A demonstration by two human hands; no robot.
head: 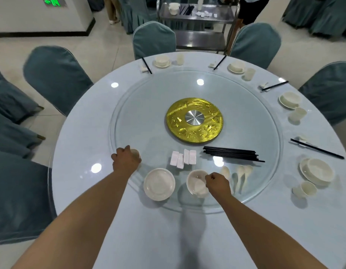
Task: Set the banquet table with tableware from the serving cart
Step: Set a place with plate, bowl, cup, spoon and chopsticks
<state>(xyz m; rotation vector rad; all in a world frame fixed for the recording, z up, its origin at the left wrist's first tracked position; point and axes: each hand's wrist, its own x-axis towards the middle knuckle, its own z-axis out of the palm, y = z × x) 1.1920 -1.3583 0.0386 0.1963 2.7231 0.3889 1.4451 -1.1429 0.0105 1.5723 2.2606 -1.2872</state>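
Note:
My left hand (126,162) curls around a small white cup (135,153) on the near left of the glass turntable (141,105). My right hand (216,182) pinches the rim of a white bowl (196,183) that sits tilted on the turntable's near edge. A stack of white plates (159,184) lies between my two hands. Beyond them lie white chopstick rests (183,159), a bundle of black chopsticks (232,154) and white spoons (240,174). Several finished place settings ring the far and right side of the round table (87,136).
Teal-covered chairs (55,78) surround the table. A steel serving cart (197,16) with bowls, chopsticks and rests stands behind the far side. A gold disc (194,120) marks the turntable's centre. People stand near the cart at the back.

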